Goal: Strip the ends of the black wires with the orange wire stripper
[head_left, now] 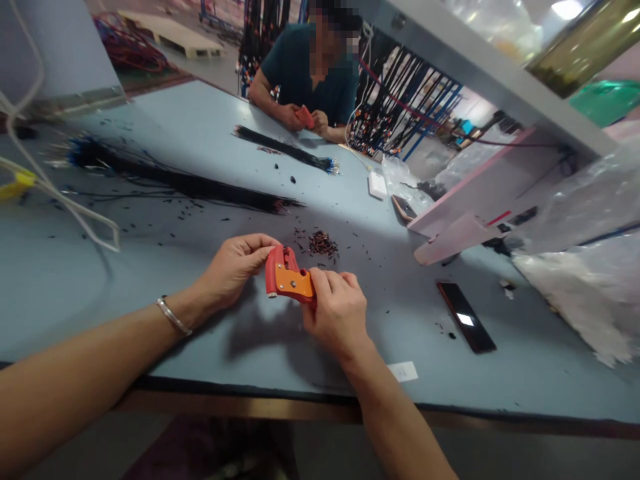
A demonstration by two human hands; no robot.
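My right hand (337, 310) is wrapped around the handles of a red and orange wire stripper (294, 283), whose head points left above the table. At its jaw end, my left hand (240, 267) is closed in a pinch, fingertips against or very near the tool. Whatever sits between those fingertips is too small or hidden to make out. Just beyond the stripper lies a small heap of dark cut insulation bits (323, 244). Farther back on the left, a long bundle of black wires (190, 187) stretches across the table, with loose strands along it.
A co-worker (310, 80) sits across the table (210, 363) holding a red tool (305, 117). Near them lies a second black wire bundle (285, 148). On the right are a phone (466, 317), a white paper slip (403, 371) and plastic bags (575, 287). A white cable (85, 223) loops at left.
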